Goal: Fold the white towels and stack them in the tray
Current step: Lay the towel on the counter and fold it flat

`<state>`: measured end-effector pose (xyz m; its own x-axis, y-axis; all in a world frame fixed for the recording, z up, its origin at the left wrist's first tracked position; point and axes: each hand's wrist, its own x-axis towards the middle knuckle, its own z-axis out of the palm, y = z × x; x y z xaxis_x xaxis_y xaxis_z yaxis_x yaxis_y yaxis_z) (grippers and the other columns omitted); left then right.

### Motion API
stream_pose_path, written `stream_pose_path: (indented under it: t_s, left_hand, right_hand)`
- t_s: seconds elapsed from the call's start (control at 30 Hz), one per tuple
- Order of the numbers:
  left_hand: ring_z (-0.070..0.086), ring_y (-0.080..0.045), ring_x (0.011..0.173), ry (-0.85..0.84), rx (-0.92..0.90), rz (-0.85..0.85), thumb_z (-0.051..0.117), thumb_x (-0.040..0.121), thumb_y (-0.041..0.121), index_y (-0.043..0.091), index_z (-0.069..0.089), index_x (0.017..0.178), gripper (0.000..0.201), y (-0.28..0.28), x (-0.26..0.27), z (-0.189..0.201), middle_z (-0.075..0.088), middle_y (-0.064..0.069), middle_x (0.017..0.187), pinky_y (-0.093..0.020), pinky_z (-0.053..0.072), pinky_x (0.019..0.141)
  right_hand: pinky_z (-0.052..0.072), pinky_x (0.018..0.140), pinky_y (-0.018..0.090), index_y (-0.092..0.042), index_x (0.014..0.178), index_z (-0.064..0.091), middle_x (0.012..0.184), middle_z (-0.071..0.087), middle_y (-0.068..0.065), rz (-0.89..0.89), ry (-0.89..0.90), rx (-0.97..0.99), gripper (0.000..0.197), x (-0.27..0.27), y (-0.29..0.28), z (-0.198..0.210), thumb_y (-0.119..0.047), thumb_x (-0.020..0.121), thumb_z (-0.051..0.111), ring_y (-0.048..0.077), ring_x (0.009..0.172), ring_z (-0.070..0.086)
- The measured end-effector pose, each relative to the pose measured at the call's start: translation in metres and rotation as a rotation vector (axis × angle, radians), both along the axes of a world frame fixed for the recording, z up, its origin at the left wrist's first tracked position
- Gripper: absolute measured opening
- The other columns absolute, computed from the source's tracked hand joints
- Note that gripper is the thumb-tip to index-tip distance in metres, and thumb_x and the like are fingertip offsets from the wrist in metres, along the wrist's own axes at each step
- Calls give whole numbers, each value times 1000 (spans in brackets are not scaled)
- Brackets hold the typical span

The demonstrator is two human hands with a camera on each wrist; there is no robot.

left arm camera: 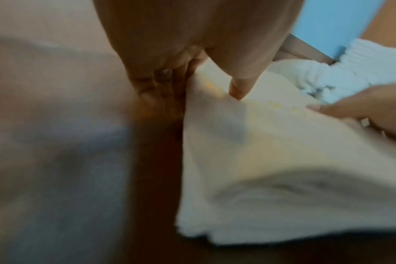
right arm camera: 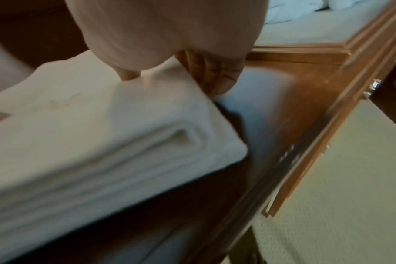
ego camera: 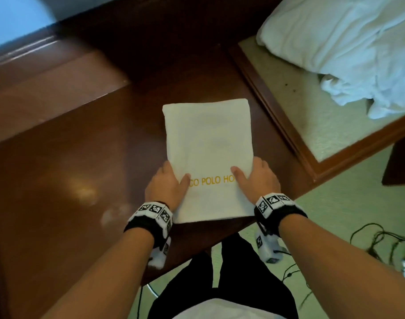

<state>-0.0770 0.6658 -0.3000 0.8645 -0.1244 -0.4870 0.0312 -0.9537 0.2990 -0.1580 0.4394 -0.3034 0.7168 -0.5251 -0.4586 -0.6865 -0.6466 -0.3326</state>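
A folded white towel [ego camera: 208,157] with gold lettering lies flat on the dark wooden table [ego camera: 70,180], near its front edge. My left hand [ego camera: 164,185] grips the towel's left side and my right hand [ego camera: 259,178] grips its right side. Both thumbs lie on top by the lettering, and the fingers curl at the edges. In the left wrist view, the left thumb [left arm camera: 237,89] presses the towel [left arm camera: 260,160]. The right wrist view shows the towel's stacked layers [right arm camera: 90,142]. The wooden-rimmed tray [ego camera: 277,116] sits to the right, holding crumpled white towels [ego camera: 346,42].
A raised wooden ledge [ego camera: 47,88] runs along the table's back left. Green carpet with loose black cables [ego camera: 381,240] lies to the right of the table. My dark-trousered legs stand at the table's front edge [ego camera: 196,247].
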Motion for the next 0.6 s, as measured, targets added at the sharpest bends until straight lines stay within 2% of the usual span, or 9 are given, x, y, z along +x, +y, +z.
stream_pose_path:
  t_s: [0.07, 0.13, 0.2, 0.27, 0.37, 0.43, 0.5, 0.57, 0.6]
  left_hand:
    - [63, -34, 111, 162, -154, 239, 69, 88, 53, 8, 56, 121, 58, 7, -5, -6, 65, -10, 117, -37, 50, 83]
    - [69, -27, 101, 289, -348, 370, 81, 82, 42, 7, 65, 110, 48, 14, -4, -6, 71, -7, 110, -34, 55, 80]
    - [71, -14, 82, 376, -478, 340, 84, 82, 26, 7, 72, 101, 29, 17, -3, 0, 74, -7, 105, -24, 56, 67]
    - [68, -9, 78, 390, -522, 257, 82, 84, 18, 7, 74, 104, 24, 14, -1, 12, 72, -3, 101, -14, 51, 60]
    - [71, -23, 98, 317, -605, 216, 82, 83, 18, 14, 71, 107, 26, -3, 6, 35, 74, -6, 111, -33, 57, 86]
    - [70, -26, 103, 263, -657, 194, 83, 80, 24, 14, 69, 110, 34, -22, 11, 54, 73, -6, 115, -44, 55, 95]
    - [69, -23, 103, 217, -697, 137, 80, 80, 34, 14, 67, 116, 43, -46, 14, 79, 72, 0, 115, -44, 55, 96]
    - [71, -21, 100, 171, -750, 104, 75, 72, 50, 21, 66, 114, 52, -74, 18, 105, 73, 4, 111, -46, 56, 94]
    - [70, -21, 99, 143, -779, 93, 74, 72, 52, 24, 64, 111, 49, -90, 17, 123, 73, 5, 108, -44, 56, 91]
  right_hand:
    - [48, 90, 44, -11, 128, 45, 124, 53, 13, -109, 3, 71, 73, -8, 12, -2, -67, 83, 62, 38, 112, 56]
    - [47, 96, 43, -9, 135, 43, 129, 53, 15, -234, 10, 170, 85, -12, 18, -2, -62, 76, 73, 36, 118, 55]
    - [50, 95, 42, -6, 129, 52, 127, 60, 15, -290, 29, 245, 75, -16, 16, 3, -51, 75, 79, 35, 115, 59]
    - [53, 89, 38, -5, 117, 63, 119, 68, 14, -261, 28, 280, 52, -17, 14, 13, -41, 81, 78, 33, 108, 64]
    - [52, 89, 38, -8, 116, 63, 119, 66, 13, -245, -45, 248, 42, -10, 9, 43, -39, 87, 70, 34, 106, 63]
    - [51, 92, 41, -11, 117, 58, 122, 63, 13, -270, -111, 221, 40, -5, 0, 69, -39, 90, 65, 34, 108, 61]
    - [50, 93, 43, -13, 120, 55, 122, 63, 11, -294, -161, 205, 37, -5, -15, 98, -39, 93, 60, 35, 111, 60]
    - [49, 93, 41, -15, 123, 55, 123, 63, 10, -306, -223, 188, 38, -9, -35, 127, -40, 94, 58, 34, 111, 60]
    - [49, 92, 39, -16, 125, 54, 123, 63, 9, -313, -269, 177, 39, -11, -47, 143, -40, 95, 58, 34, 111, 60]
